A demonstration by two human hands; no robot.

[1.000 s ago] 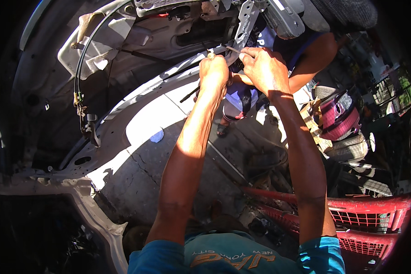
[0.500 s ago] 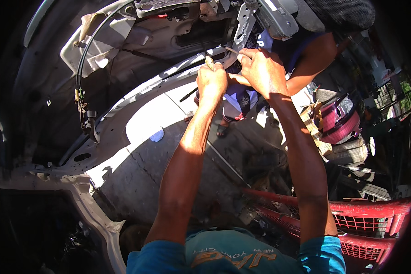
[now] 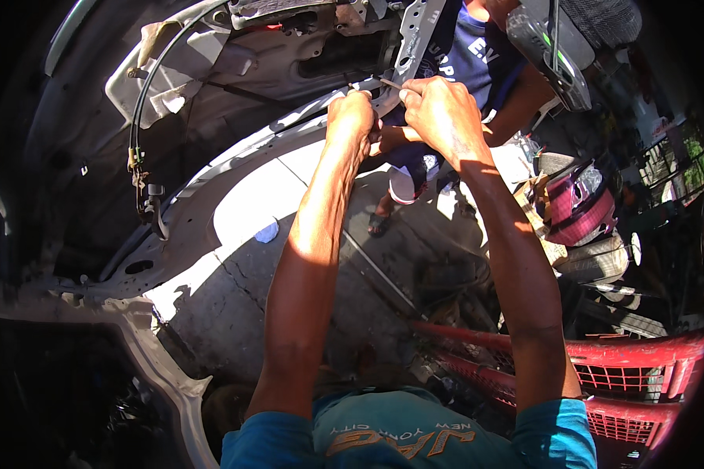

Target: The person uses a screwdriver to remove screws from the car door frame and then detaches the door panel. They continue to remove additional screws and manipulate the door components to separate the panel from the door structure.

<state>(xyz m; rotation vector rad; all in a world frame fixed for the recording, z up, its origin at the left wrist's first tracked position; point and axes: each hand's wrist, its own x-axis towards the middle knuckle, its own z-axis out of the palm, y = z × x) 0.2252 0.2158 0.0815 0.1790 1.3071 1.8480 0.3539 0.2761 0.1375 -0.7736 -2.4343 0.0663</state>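
Observation:
Both my arms reach forward to the edge of a pale curved vehicle body panel [image 3: 246, 160]. My left hand [image 3: 350, 121] is a closed fist beside the panel's flange; what it grips is mostly hidden, with only a small dark bit showing at its top. Close to its right, my right hand [image 3: 446, 117] pinches a thin brownish rod [image 3: 389, 83] that points left toward the flange. Behind and below my hands is the forearm [image 3: 399, 139] of another person in a dark blue shirt [image 3: 477, 59].
A black cable [image 3: 137, 117] hangs along the dark inner body at left. A blue round piece [image 3: 267, 230] lies on the concrete. Red mesh crates [image 3: 626, 356] stand at lower right, with a magenta basket-like object [image 3: 583, 207] and clutter beyond them. A grey-black case-like object [image 3: 551, 62] is at upper right.
My left fist has turned and shifted slightly left; the yellowish end that stuck out of it no longer shows. My right hand moved slightly left. The other person's torso has come into fuller view.

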